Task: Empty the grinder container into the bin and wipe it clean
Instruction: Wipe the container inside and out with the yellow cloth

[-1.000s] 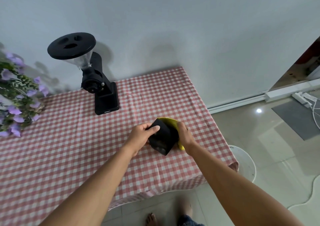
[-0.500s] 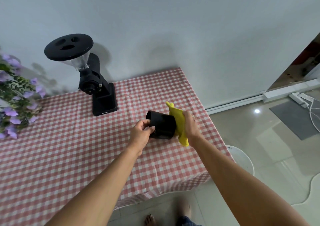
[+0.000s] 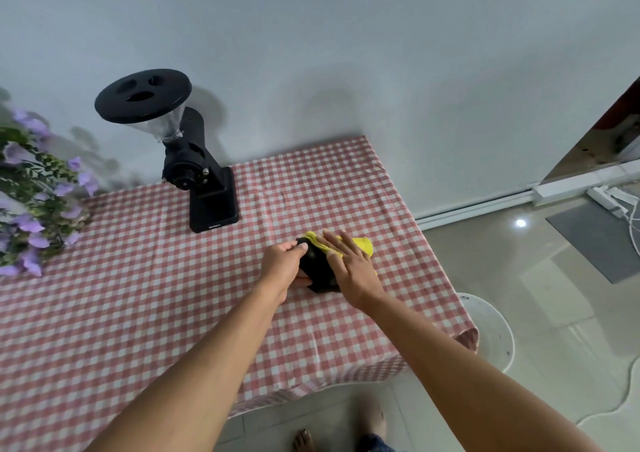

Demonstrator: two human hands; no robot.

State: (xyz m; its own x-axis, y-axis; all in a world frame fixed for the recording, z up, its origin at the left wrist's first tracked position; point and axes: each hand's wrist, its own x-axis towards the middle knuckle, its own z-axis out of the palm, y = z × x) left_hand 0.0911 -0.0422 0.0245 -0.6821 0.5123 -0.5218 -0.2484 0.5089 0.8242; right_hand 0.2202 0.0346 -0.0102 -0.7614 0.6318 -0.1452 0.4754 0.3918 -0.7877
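The black grinder container [image 3: 318,271] lies low over the checked tablecloth [image 3: 145,295], right of centre. My left hand [image 3: 284,264] grips its left side, thumb on top. My right hand [image 3: 349,268] lies flat with spread fingers over a yellow cloth [image 3: 360,243], pressing it onto the container's right side. Most of the container is hidden between the two hands. The white bin [image 3: 491,330] stands on the floor just past the table's right corner.
A black coffee grinder [image 3: 194,174] with a clear hopper and black lid stands at the back of the table by the wall. Purple flowers [image 3: 31,195] fill the left edge. Cables and a power strip [image 3: 620,202] lie on the floor far right.
The container went from being held up, with the cloth hanging off its right end, down toward the table. My right hand now lies flat over the cloth on it.
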